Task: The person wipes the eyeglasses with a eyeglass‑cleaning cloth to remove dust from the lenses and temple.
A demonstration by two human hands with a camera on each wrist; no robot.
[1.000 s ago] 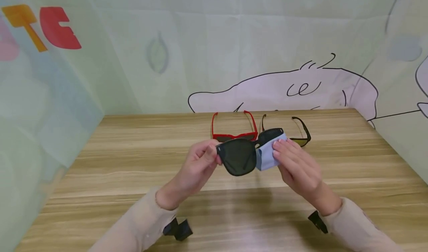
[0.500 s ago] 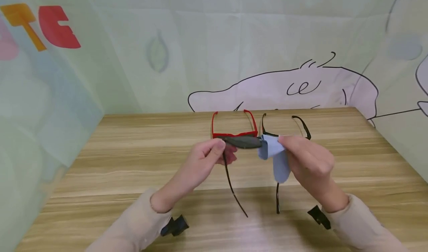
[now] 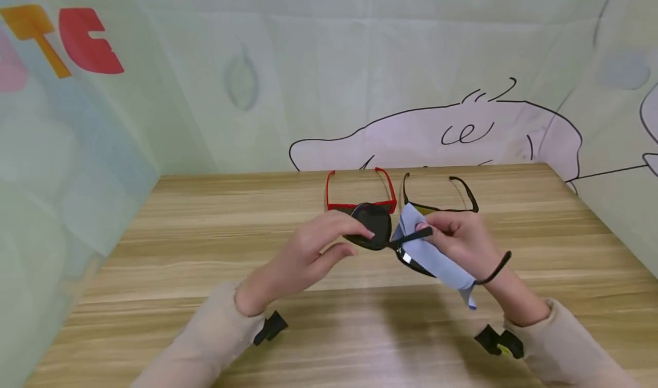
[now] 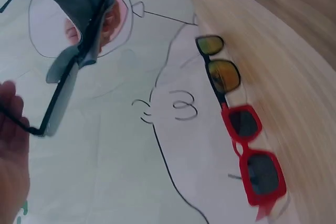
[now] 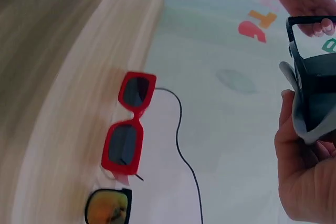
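Observation:
Black sunglasses (image 3: 377,222) are held tilted above the table. A light blue cleaning cloth (image 3: 437,265) wraps one of their lenses. My right hand (image 3: 468,242) pinches the cloth around that lens, thumb in front; the cloth hides most of the lens. My left hand (image 3: 308,256) is at the other, bare lens. Its fingers touch the frame and its thumb stands apart. In the left wrist view, one temple of the sunglasses (image 4: 63,93) crosses the left fingers. The cloth (image 5: 312,132) lies against the right fingers in the right wrist view.
Red sunglasses (image 3: 388,205) lie on the wooden table (image 3: 205,234) near its back edge. Beside them, to the right, are black-framed glasses (image 3: 465,208) with yellowish lenses. A printed cloth backdrop (image 3: 308,79) rises behind the table. Black wrist mounts (image 3: 271,328) sit at both sleeves.
The sunglasses have turned from lenses facing me, through edge-on, to a tilted pose with temples toward the right. My left hand has loosened from the frame's end. The cloth stays in my right hand.

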